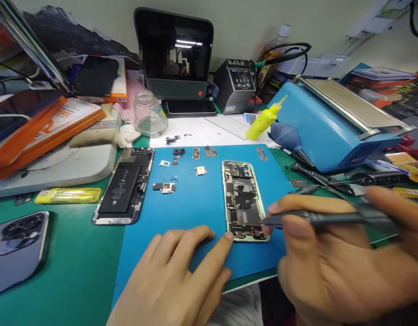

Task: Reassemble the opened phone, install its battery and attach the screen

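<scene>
An opened phone body (244, 194) in a pale green frame lies on the blue mat (191, 208), its inner parts bare. My right hand (334, 267) grips a dark-handled screwdriver (317, 219), its thin shaft reaching left over the lower part of the phone body. Motion blurs the screwdriver, and I cannot tell whether its tip touches anything. My left hand (181, 276) is open, palm down on the mat, with its index fingertip at the phone's lower left corner. Left of the phone body lie a camera module (178, 154), a SIM tray (165, 163) and several small metal pieces.
A phone screen with battery (123, 185) overlaps the mat's left edge. Farther left are a yellow lighter (68, 195) and a purple phone (18, 249). Behind stand a glass jar (150, 115), a soldering station (234, 86) and a yellow bottle (262, 122); a blue machine (317, 131) is at right.
</scene>
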`<state>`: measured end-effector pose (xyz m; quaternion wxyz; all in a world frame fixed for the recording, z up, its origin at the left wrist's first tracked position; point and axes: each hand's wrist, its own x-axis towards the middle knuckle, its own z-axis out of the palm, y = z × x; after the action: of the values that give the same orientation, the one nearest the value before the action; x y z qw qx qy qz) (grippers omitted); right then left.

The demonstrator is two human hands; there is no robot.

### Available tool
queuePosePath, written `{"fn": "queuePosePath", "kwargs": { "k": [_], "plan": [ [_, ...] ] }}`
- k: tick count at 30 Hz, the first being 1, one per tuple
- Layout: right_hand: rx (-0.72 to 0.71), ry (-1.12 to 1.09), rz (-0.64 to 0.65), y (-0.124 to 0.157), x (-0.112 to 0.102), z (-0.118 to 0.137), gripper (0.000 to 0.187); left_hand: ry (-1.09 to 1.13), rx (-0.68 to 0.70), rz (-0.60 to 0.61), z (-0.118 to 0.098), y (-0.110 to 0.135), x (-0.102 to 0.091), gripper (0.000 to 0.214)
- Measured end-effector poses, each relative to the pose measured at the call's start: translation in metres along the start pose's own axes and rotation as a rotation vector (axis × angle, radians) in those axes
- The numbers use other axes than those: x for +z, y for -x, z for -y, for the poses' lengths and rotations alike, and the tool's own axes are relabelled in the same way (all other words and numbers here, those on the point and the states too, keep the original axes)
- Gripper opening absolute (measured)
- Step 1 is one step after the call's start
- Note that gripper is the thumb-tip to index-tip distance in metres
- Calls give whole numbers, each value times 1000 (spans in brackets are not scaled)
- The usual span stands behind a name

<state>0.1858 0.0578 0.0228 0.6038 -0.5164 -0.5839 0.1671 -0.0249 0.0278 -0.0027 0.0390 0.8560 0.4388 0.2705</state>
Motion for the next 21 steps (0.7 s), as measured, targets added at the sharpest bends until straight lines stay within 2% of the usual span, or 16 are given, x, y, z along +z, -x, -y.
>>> {"fn": "queuePosePath", "kwargs": {
  "k": [2, 4, 8, 12, 17, 21],
  "plan": [
    [-158, 89, -1, -2, 3, -5, 54, -68, -12, 43, -5, -1, 2, 36],
    [-233, 137, 45, -3, 7, -7, 55, -103, -19, 70, -9, -2, 2, 39],
    [-166, 120, 101, -3, 13, -3, 60, -151, 9, 119, -10, -2, 0, 43],
    [-120, 91, 138, -4, 14, -2, 54, -166, 9, 147, -9, -3, -1, 47],
    [-152, 107, 149, -3, 13, -7, 59, -164, 4, 136, -9, -4, -2, 45],
    [-121, 78, 158, -3, 14, -6, 59, -165, 0, 126, -10, -4, -1, 45]
  ]
}}
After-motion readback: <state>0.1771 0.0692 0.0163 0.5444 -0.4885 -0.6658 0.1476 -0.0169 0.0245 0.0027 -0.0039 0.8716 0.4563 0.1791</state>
